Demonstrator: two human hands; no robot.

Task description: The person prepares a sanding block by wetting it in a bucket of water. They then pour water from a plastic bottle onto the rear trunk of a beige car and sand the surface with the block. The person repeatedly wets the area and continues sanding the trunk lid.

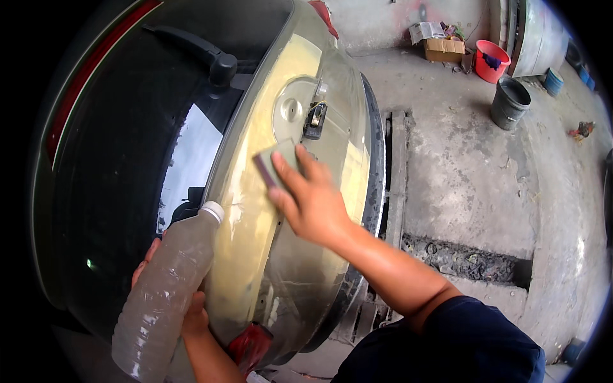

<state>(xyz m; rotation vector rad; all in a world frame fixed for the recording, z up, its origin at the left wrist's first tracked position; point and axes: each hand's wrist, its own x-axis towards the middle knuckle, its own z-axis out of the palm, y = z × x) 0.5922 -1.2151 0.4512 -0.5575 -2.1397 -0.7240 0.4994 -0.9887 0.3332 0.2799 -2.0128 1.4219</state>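
Right hand [313, 203]: grip clamped on a grey sanding block [285, 157], fingertips over its top, thumb at its near edge. The block lay against the yellow patch [239, 220] on the car's rear panel [300, 252], just near of the round recess [292, 111].

Left hand [195, 314]: grip wrapped round a clear plastic bottle [159, 290], fingers partly hidden behind it, thumb on its right side. The bottle was tilted, with its white cap [213, 210] at the far right end, beside the rear window [115, 191]. Its walls looked cloudy; fill level could not be told.

Other containers, on the floor [460, 185], far right: a red bucket [488, 72] with dark purple cloth [491, 61] in it; a black bucket [509, 115] near and right of that, contents too dark to tell; a cardboard box [445, 51] left of the red bucket, with paper [426, 31] and mixed scraps at its top.
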